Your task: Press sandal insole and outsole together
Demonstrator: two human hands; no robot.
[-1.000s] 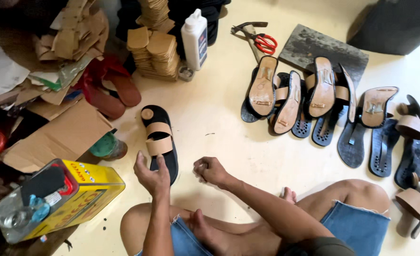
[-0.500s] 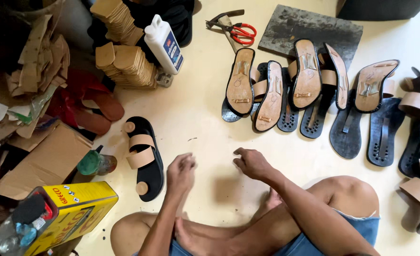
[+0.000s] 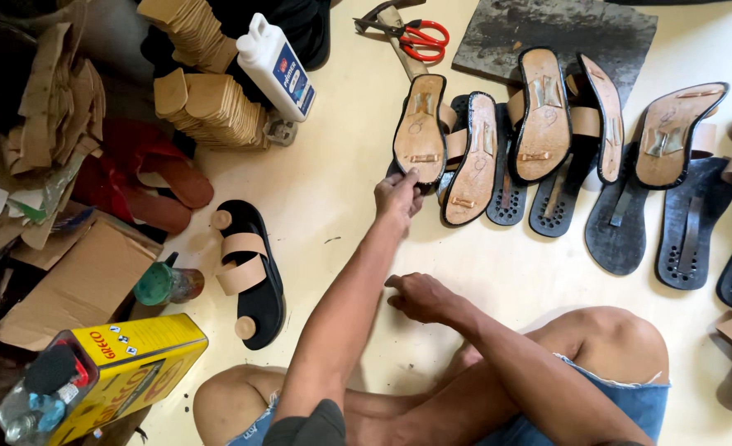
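The left hand (image 3: pixel 397 192) closes on the heel end of a tan-topped sandal sole (image 3: pixel 420 128) at the row's left end on the floor; the right hand (image 3: pixel 420 296) rests empty, loosely curled; one strapped black sandal (image 3: pixel 250 272) looks finished; the propped soles, it seems, await joining.

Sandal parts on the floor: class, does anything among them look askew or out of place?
Yes. One tan-lined sole stands tipped on its edge, leaning on its neighbour, while the rest lie flat. The left hand touches the leftmost upturned sole.
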